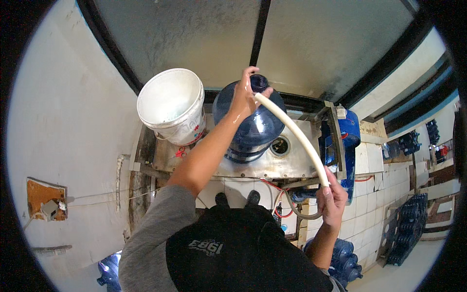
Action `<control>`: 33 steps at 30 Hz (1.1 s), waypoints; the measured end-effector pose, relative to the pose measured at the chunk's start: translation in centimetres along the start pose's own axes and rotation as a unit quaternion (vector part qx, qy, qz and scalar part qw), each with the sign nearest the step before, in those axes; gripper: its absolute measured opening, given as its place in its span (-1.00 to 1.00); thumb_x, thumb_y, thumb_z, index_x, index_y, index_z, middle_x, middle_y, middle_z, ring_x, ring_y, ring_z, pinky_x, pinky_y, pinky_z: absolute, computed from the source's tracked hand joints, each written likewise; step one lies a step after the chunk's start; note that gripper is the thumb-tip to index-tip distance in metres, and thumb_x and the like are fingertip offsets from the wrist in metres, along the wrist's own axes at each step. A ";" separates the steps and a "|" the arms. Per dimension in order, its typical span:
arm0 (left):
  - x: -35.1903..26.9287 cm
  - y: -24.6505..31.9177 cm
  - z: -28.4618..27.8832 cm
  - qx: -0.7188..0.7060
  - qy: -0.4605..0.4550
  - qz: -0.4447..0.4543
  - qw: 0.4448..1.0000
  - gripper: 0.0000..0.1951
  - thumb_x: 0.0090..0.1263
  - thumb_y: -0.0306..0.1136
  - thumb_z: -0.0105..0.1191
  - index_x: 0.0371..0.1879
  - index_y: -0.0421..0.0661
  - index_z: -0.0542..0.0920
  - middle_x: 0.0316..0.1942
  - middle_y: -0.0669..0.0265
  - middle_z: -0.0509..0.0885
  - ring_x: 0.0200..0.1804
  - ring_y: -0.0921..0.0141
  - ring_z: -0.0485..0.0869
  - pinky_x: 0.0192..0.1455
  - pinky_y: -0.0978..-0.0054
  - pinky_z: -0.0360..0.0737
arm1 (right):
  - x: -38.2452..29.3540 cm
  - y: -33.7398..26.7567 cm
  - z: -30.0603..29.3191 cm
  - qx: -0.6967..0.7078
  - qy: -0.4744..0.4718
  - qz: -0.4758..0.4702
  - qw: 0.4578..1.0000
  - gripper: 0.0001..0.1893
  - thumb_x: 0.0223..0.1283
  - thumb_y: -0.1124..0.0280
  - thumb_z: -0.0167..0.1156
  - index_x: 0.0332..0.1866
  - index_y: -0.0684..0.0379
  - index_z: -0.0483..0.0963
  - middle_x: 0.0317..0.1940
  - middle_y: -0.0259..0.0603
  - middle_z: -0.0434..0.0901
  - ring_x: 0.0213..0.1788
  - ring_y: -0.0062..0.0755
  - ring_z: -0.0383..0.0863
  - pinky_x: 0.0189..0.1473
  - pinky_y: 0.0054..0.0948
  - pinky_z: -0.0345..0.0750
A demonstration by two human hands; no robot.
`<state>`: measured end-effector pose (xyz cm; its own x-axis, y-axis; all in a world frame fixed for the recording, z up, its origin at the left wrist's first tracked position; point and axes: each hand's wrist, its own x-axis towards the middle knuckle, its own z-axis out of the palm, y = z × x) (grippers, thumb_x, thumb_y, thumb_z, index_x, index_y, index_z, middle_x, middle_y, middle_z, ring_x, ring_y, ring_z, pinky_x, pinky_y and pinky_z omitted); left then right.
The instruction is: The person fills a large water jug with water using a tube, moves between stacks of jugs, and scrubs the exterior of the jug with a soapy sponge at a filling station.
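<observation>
A large blue plastic water jug (251,127) stands upright on a metal counter (215,168). My left hand (246,93) curves around its dark neck (259,83), thumb on the near side and fingers on the far side. Wet patches shine on that hand and wrist. In my right hand (332,199) is a cream-coloured flexible hose (297,131), gripped below its upright bend. The hose arcs up and left, its end beside my left palm at the jug's neck. Whether water flows from it I cannot tell.
A white plastic bucket (171,107) stands left of the jug, with red-handled scissors (180,152) near its base. A round drain hole (280,146) lies right of the jug. Behind are dark-framed glass panels (197,40). More blue jugs (343,261) stand on the floor, lower right.
</observation>
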<state>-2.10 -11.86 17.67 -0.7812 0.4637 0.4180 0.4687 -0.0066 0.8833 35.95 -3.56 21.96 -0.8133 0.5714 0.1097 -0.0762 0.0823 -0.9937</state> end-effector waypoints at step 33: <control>3.6 -0.8 0.8 -0.115 -0.123 0.092 0.981 -0.55 0.14 -0.39 0.55 0.01 -0.06 0.65 -0.23 0.34 0.76 -0.15 0.49 0.72 -0.04 0.45 0.68 | 1.1 0.2 -0.7 0.021 -0.016 -0.055 0.998 -0.48 0.51 0.39 0.18 0.49 0.34 0.37 -0.46 -0.54 0.46 -0.56 -0.82 0.21 -0.54 -0.67 0.13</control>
<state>-4.95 -9.53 18.26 -0.5549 0.6359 0.5364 0.4658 -0.2967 0.8337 35.43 -2.39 21.91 -0.8166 0.5343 0.2182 -0.1900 0.1081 -0.9758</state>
